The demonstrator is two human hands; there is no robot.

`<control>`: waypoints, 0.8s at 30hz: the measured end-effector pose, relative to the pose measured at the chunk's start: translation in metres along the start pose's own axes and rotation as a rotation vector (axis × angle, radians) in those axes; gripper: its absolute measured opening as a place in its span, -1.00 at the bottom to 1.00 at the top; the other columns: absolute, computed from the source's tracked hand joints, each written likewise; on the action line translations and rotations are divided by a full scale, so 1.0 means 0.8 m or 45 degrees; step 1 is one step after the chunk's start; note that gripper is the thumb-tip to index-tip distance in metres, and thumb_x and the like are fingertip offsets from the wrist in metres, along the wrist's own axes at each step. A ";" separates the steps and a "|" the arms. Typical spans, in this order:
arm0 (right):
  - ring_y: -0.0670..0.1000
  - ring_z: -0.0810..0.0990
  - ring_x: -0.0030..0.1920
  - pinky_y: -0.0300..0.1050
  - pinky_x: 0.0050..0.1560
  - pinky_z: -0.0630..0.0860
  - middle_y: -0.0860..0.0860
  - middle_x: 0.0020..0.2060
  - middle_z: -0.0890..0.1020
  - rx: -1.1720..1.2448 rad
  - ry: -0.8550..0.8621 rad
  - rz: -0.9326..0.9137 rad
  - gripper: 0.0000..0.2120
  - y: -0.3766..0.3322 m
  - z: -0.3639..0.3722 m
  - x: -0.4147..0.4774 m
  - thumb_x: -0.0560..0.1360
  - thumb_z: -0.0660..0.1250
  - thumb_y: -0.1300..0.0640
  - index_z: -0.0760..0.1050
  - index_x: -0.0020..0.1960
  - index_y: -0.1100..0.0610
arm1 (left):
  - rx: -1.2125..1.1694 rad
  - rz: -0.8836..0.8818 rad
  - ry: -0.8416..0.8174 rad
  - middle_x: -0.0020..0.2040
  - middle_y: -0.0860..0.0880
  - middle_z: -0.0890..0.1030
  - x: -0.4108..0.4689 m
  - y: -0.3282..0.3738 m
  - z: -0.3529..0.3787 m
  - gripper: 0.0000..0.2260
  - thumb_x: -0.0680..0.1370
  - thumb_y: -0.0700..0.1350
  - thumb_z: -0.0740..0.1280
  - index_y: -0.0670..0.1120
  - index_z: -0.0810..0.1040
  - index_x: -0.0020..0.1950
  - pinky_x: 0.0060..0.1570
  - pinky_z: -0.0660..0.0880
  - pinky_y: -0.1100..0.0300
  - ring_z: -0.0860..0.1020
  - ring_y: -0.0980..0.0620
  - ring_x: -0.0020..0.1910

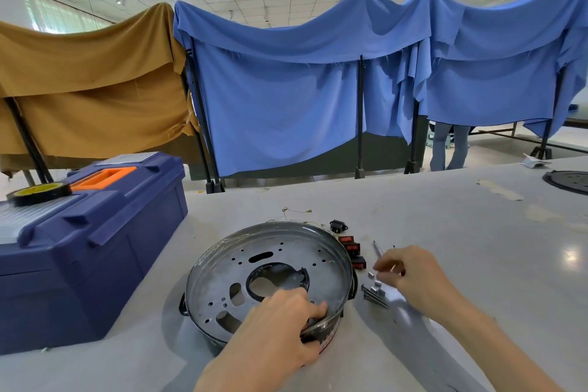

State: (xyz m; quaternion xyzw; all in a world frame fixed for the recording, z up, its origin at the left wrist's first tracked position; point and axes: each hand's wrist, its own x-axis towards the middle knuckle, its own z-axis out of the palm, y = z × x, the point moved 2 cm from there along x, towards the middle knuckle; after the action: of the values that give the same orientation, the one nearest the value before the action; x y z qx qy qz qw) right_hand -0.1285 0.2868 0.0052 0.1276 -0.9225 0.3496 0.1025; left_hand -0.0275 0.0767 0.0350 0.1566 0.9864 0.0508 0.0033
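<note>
A round grey metal pan base [222, 267] with many holes and a black ring at its centre lies upside down on the pale table. My left hand [280, 328] grips its near rim, fingers curled over the edge. To the right of the pan, my right hand [410, 274] hovers over several small metal clips and screws [375, 291], its fingertips pinching a small part. Red and black rocker switches [351, 247] and a black socket [338, 226] lie beside the pan's far right rim. A thin screwdriver [378, 248] lies just beyond my right fingers.
A dark blue toolbox [95, 248] with an orange handle stands at the left, a roll of black tape [39, 192] on its lid. Another black round plate [569, 181] lies at the far right. Blue and brown cloths hang on frames behind the table; a person's legs [448, 149] show beyond.
</note>
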 end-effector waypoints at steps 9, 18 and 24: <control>-0.02 0.34 0.06 -0.23 -0.19 0.28 -0.06 -0.15 0.62 -0.315 -0.131 0.098 -0.89 0.007 0.012 -0.001 0.49 0.44 0.12 0.54 -0.18 -0.01 | 0.073 -0.063 -0.009 0.16 -0.02 0.43 0.002 0.006 0.001 -0.61 0.64 0.03 0.14 0.12 0.30 0.48 0.09 0.44 0.04 0.43 -0.09 0.20; 0.01 0.38 0.10 -0.18 -0.05 0.39 -0.11 -0.29 0.42 -0.291 -0.088 0.057 -0.94 0.001 0.016 -0.007 0.53 0.40 0.10 0.56 -0.12 0.02 | 0.118 -0.090 0.007 0.16 -0.01 0.43 0.001 0.008 0.002 -0.61 0.64 0.05 0.12 0.11 0.30 0.48 0.00 0.40 0.08 0.43 -0.08 0.18; 0.03 0.39 0.14 -0.20 -0.07 0.42 -0.10 -0.30 0.42 -0.416 -0.078 0.022 -0.90 0.002 0.021 -0.004 0.55 0.31 0.16 0.61 -0.01 0.10 | 0.135 -0.096 -0.020 0.16 -0.01 0.43 0.002 0.008 0.001 -0.61 0.65 0.05 0.13 0.11 0.29 0.48 -0.05 0.36 0.10 0.44 -0.07 0.17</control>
State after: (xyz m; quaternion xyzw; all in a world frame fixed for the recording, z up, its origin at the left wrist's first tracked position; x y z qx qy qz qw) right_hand -0.1273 0.2774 -0.0090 0.1118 -0.9708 0.1917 0.0907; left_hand -0.0266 0.0836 0.0349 0.1197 0.9928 -0.0028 0.0048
